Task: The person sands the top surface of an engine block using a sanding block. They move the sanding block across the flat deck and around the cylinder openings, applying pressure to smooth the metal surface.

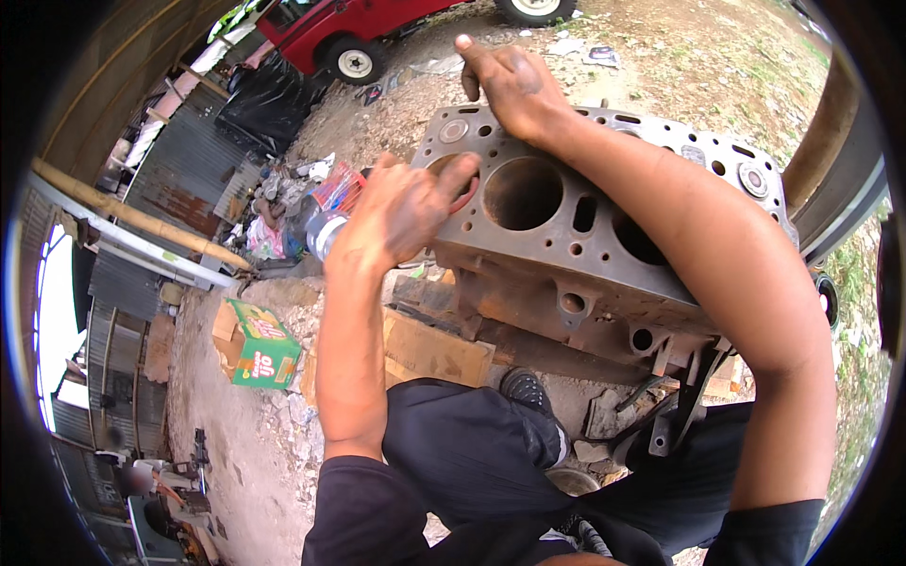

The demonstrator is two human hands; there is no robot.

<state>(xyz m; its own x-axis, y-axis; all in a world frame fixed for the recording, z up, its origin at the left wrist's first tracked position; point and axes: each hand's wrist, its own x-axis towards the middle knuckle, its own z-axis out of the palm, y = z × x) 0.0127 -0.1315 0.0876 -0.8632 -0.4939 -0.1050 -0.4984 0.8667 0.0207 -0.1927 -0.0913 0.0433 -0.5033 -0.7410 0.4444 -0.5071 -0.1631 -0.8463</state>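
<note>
A grey, rust-stained engine block (547,247) stands in front of me, its flat top face bearing large round cylinder bores (524,193) and smaller holes. My left hand (406,212) is at the block's left end, beside the leftmost bore and partly hiding it. Its thumb stretches over that bore while the other fingers curl out of sight; what they hold, if anything, is hidden. Over the far edge of the block my right hand (514,90) is raised, one finger stretched out to the left and another bent down, with nothing seen in it. My right forearm crosses above the block and covers part of another bore.
A green carton (262,344) and a flattened piece of cardboard (439,351) lie on the ground to the left. Beyond my left wrist are a clear bottle (326,234) and litter. A red vehicle (354,33) stands far off. My shoe (533,401) is below the block.
</note>
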